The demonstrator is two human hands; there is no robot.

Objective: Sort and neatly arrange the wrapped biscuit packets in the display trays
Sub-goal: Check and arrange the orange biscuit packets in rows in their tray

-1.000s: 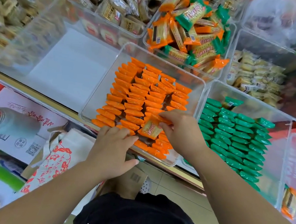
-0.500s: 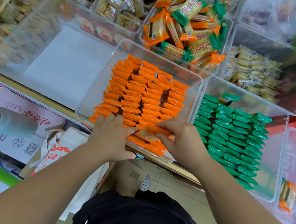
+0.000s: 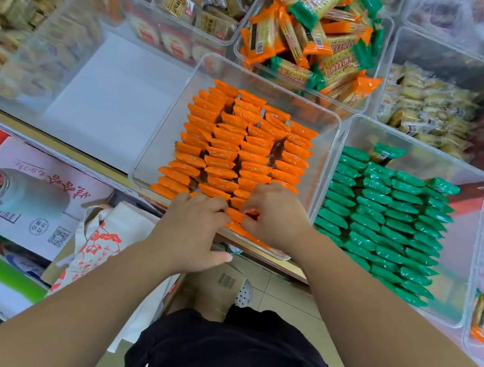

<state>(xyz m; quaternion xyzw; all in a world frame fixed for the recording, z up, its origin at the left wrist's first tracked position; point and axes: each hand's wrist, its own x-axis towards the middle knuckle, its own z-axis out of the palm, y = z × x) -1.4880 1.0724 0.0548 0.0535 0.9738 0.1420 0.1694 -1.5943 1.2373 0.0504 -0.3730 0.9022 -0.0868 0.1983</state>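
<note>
Hands lay close together at the near end of a clear tray [image 3: 162, 140] that sat at the front edge of the table [image 3: 61, 145]. In this tray, orange packets [image 3: 239, 151] stood on edge in four tight rows. The left hand [image 3: 192, 232] had its fingers bent down onto the tops of the nearest packets in the middle rows, with its thumb stretched out free below the tray's rim. Whether its grip had hold of any packet could not be told. The right hand [image 3: 274, 213] was curled over the near end of the right-hand rows, its grip closed, thumb and forefinger pinching orange packets between them. Just beside it, in the next tray [image 3: 444, 163] to the right, green packets [image 3: 387, 211] stood in similar rows, with one lying loose at the far end. Behind both, a further tray held a loose heap of mixed packets [image 3: 313, 36], orange and green together.
</note>
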